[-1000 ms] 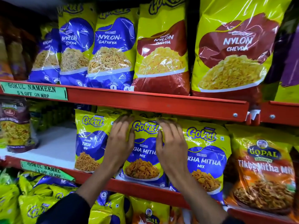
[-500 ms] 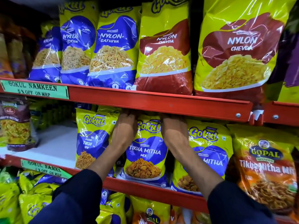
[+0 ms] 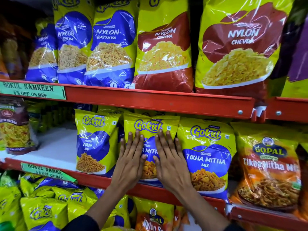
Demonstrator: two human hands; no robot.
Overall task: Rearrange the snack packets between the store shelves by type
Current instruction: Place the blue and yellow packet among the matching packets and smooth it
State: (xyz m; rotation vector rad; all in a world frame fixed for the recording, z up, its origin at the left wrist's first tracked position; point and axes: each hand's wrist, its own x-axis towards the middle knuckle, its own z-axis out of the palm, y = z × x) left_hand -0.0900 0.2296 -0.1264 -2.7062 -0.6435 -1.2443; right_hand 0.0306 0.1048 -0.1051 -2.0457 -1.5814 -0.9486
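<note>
On the middle shelf a yellow-and-blue Gokul Tikha Mitha Mix packet (image 3: 150,126) stands upright. My left hand (image 3: 130,160) and my right hand (image 3: 170,161) lie flat on its front, side by side, fingers straight and pointing up, gripping nothing. A Gokul Tikhi Sev packet (image 3: 95,142) stands to its left. To its right stands a second Gokul Tikha Mitha Mix packet (image 3: 206,154), then an orange Gopal Tikha Mitha Mix packet (image 3: 268,167).
The top shelf holds blue Nylon Gathiya packets (image 3: 110,47) and red Nylon Chevda packets (image 3: 236,45). A bare white stretch of middle shelf (image 3: 55,145) lies left of the Tikhi Sev packet, with a brown packet (image 3: 14,127) at far left. Red shelf rails (image 3: 158,100) run across. More packets fill the shelf below.
Both hands have come down from behind the top of the middle packet, under the upper rail, and now rest flat on its front. The packet stands straighter.
</note>
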